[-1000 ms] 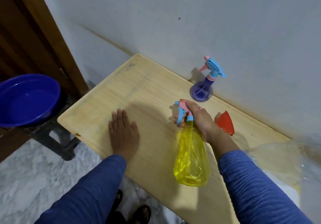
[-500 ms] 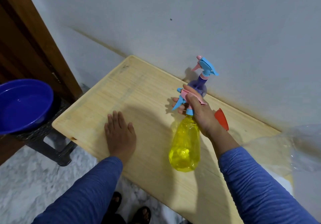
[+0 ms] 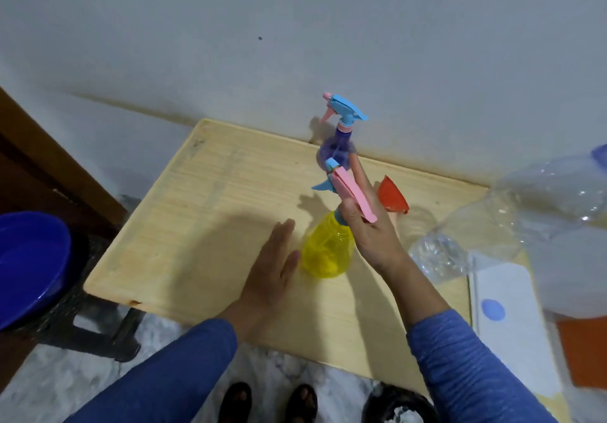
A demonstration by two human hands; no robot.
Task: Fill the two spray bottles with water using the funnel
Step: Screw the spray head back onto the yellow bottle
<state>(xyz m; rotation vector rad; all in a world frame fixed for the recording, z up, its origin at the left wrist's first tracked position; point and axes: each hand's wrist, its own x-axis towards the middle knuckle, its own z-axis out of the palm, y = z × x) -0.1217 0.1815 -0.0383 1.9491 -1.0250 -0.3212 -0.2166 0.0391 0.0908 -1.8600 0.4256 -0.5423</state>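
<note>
Yellow spray bottle [image 3: 328,248] neck is grasped by right hand [image 3: 368,225]; left hand [image 3: 272,268], open at 9 o'clock, should steady its body before unscrewing.

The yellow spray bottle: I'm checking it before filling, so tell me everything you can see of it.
The yellow translucent plastic spray bottle has a rounded, pear-shaped body, a light blue collar and a pink and blue trigger head, still fitted on. It looks empty. It is upright, slightly tilted, over the middle of the pale wooden table; whether its base touches the table is unclear. The right hand grips its neck and sprayer. The left hand, open, is next to its body; contact is unclear.
</note>
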